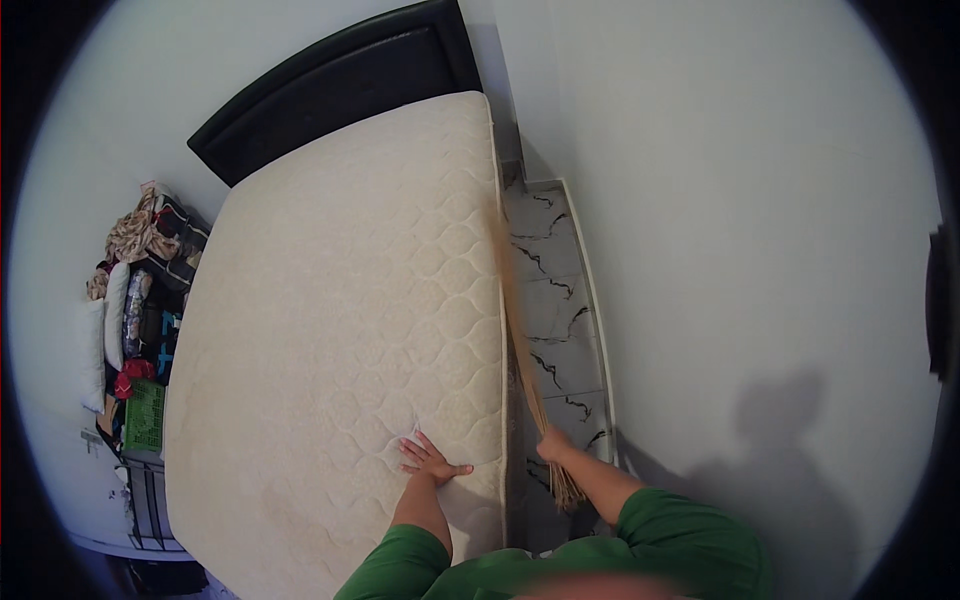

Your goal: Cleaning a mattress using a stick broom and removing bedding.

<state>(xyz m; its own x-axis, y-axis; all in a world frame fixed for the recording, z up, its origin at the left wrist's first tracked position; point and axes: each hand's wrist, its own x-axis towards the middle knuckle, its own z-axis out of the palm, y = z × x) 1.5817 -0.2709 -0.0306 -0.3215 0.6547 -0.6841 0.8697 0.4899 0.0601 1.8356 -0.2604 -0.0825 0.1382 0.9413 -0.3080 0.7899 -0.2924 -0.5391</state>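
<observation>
A bare cream quilted mattress (340, 320) fills the middle of the view, with a black headboard (340, 80) at its far end. My left hand (428, 460) lies flat on the mattress near its right edge, fingers spread, holding nothing. My right hand (553, 443) grips a bundle of thin straw sticks, a hand broom (515, 330), which reaches forward along the mattress's right side over the tiled floor. Both sleeves are green.
A narrow strip of white marbled floor tiles (560, 300) runs between the mattress and the white wall (740, 250) on the right. On the left of the bed lies a pile of clothes, pillows and bags (140, 300).
</observation>
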